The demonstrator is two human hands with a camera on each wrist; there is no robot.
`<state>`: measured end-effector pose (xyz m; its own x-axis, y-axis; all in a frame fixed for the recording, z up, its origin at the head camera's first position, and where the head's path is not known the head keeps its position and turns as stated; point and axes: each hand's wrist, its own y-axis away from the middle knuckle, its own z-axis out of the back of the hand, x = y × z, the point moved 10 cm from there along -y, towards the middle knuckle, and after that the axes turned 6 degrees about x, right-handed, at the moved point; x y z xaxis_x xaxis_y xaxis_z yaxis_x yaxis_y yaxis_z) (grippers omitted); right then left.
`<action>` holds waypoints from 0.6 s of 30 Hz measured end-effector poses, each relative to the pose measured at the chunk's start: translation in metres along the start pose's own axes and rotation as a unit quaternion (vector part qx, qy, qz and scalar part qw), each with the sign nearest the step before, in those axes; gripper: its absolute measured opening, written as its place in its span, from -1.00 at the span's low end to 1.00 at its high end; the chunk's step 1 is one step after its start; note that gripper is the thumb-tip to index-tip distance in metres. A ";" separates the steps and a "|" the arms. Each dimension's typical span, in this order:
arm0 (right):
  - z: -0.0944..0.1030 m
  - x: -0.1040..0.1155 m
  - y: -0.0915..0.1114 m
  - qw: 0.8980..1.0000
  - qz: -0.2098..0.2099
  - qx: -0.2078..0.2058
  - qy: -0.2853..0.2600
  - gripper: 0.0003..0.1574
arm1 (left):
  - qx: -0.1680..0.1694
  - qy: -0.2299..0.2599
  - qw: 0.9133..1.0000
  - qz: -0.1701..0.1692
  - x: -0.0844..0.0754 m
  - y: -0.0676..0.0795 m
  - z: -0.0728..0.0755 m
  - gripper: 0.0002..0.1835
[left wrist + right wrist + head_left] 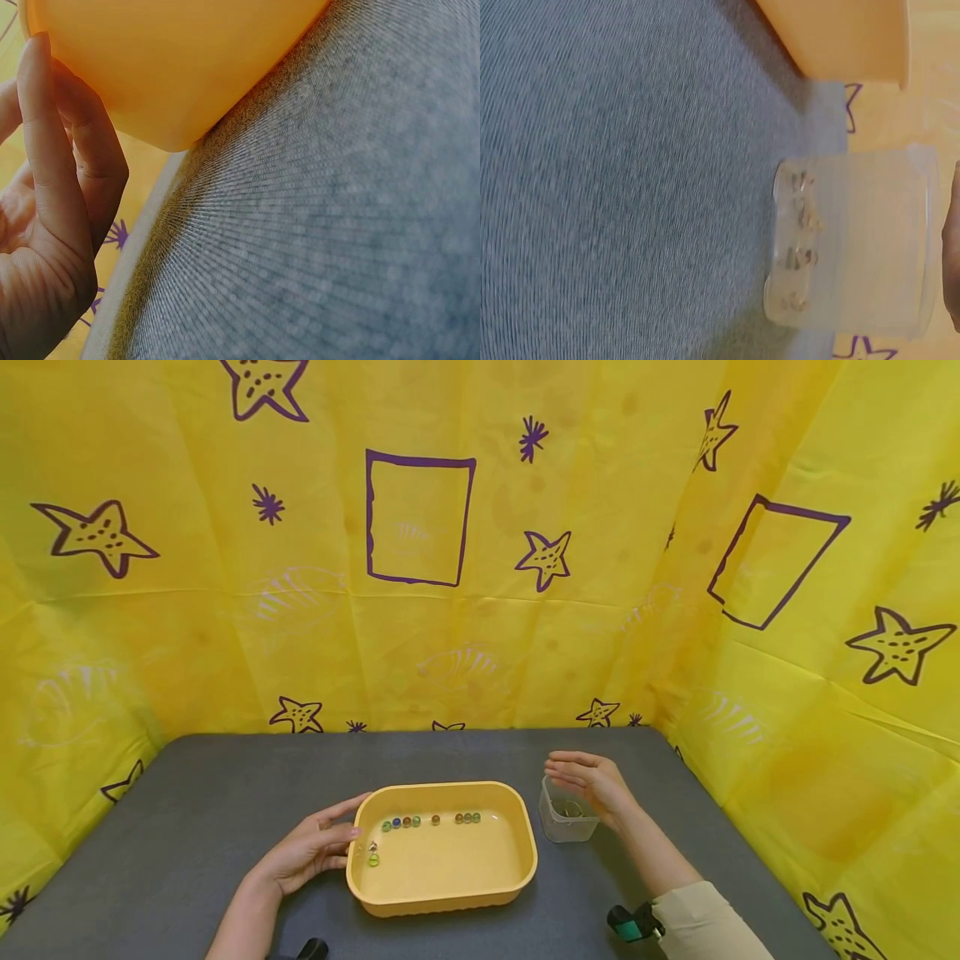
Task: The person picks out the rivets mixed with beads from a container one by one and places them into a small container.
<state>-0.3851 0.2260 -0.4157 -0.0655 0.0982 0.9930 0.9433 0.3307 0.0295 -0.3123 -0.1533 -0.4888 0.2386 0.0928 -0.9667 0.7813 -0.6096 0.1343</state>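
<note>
A yellow plastic tub (450,864) stands on the dark table with several glass marbles (407,822) in it, most in a broken row along its far side. A yellow-green marble (373,860) lies near the left wall. My left hand (300,853) grips the tub's left side, thumb at the rim and bent fingers against the outer wall (172,82). Over the small clear plastic container (567,831) my right hand (596,785) hovers with fingers extended, and nothing shows in it. Small blurred things (801,257) lie at the container's bottom.
The grey-blue table (247,768) extends around both vessels. Yellow curtains (480,635) with purple stars hang along its back and sides. The container stands just right of the tub, with a narrow gap between them.
</note>
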 end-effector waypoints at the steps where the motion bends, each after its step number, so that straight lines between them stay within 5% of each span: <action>1: -0.002 0.000 0.000 1.000 0.000 0.001 -0.003 -0.39 | 0.000 0.000 1.000 0.000 0.000 0.000 0.000 -0.22; 18: -0.045 -0.007 0.001 1.000 -0.010 0.025 0.015 -0.43 | 0.000 0.008 1.000 0.001 -0.001 0.001 -0.001 -0.20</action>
<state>-0.3695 0.1837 -0.4171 -0.0738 0.0636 0.9952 0.9242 0.3793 0.0443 -0.3112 -0.1531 -0.4880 0.2490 0.1044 -0.9629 0.7814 -0.6090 0.1360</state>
